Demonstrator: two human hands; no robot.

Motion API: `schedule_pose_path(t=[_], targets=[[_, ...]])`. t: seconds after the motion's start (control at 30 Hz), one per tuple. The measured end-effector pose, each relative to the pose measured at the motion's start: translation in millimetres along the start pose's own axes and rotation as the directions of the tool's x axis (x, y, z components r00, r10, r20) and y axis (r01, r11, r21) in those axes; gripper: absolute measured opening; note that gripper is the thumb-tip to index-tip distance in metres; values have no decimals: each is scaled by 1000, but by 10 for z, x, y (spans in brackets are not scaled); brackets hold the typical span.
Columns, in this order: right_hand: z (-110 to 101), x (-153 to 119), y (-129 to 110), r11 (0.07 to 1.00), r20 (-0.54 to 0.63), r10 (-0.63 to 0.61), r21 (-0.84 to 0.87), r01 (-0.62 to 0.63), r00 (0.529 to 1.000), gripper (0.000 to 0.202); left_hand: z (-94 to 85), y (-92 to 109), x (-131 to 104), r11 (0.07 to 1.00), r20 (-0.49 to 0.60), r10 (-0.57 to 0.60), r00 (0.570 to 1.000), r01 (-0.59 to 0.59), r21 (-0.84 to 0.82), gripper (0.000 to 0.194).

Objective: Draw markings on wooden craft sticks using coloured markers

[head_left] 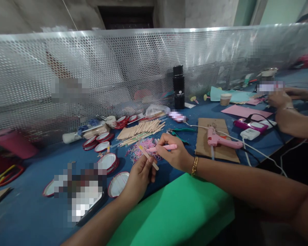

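Between the thumb and fingers of my left hand (141, 174) is a flat wooden craft stick (154, 164), slanting up and to the left, with a yellowish patch near its upper end. My right hand (173, 152) grips a pink marker (171, 147), its tip pointing left at the stick. Whether the tip touches the wood I cannot tell. Just behind both hands lies a pile of small pink, blue and white loops (136, 153). A heap of craft sticks (141, 130) spreads out beyond it. Green paper (174, 208) sits under my forearms.
A pink glue gun (217, 139) rests on a cardboard piece (201, 136) to the right, among white cables. Green-handled pliers (182, 130), a black bottle (179, 89) and several red-rimmed round lids (118, 184) are around. A perforated metal screen (133, 54) stands behind. At right is another person's arm (295, 119).
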State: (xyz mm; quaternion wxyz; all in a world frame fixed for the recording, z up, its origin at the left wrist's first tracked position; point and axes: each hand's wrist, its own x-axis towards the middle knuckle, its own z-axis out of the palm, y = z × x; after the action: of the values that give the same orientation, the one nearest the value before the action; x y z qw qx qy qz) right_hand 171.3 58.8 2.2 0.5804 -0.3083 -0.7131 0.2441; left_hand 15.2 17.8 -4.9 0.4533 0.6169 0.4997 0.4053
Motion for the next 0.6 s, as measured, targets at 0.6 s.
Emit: schedule_pose_path(t=[0.6], targets=[[9, 3, -10, 1000, 15, -15, -9, 16, 1000, 16, 3, 11, 1, 1000, 8, 8, 1000, -9, 15, 26]])
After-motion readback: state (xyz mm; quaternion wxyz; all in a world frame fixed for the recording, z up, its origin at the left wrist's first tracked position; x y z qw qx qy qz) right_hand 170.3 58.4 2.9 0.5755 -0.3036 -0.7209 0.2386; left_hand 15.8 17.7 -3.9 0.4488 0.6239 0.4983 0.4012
